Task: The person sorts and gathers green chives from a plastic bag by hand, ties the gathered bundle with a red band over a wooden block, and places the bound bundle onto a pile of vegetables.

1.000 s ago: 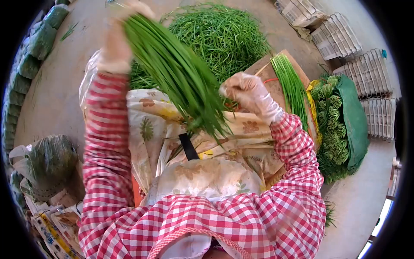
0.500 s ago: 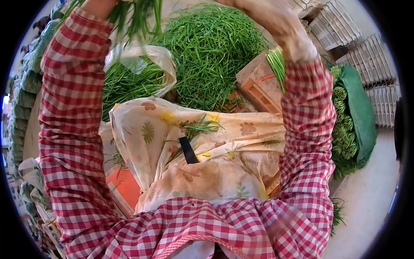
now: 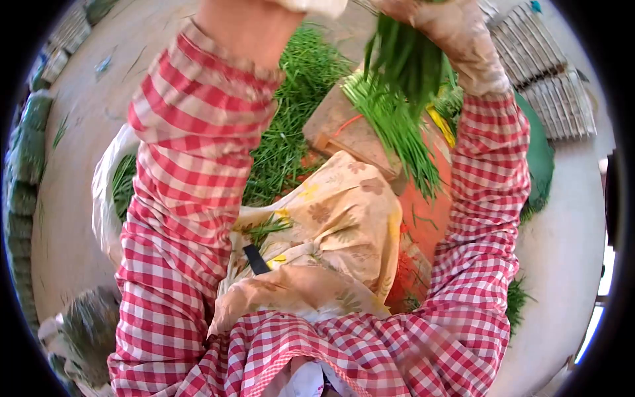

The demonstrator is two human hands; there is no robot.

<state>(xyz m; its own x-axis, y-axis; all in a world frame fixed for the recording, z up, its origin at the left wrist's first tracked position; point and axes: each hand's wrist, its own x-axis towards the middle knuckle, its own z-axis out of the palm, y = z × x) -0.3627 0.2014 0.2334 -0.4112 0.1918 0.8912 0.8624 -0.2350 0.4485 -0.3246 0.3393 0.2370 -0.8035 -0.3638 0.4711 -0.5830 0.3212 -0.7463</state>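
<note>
My right hand (image 3: 453, 30), in a thin pale glove, is closed round a bunch of green chives (image 3: 405, 66) at the top of the head view; the leaves hang down, blurred. My left hand (image 3: 311, 5), also gloved, is cut off by the top edge, so its fingers are hidden. Below the held bunch, more chives (image 3: 397, 126) lie across a brown block (image 3: 344, 126) with a red-orange band. A large loose heap of chives (image 3: 284, 145) spreads behind my left forearm.
A flowered apron (image 3: 331, 231) covers my lap, with leaf scraps on it. White plastic bag (image 3: 106, 192) holds greens at left. Green-wrapped bundles (image 3: 30, 145) line the far left; pale ribbed crates (image 3: 559, 106) stand at right, near a green cloth (image 3: 537, 145).
My view and body have turned right. The greens hanging by my left hand are gone from there; a bunch now hangs from my right hand. My left arm has swung inward.
</note>
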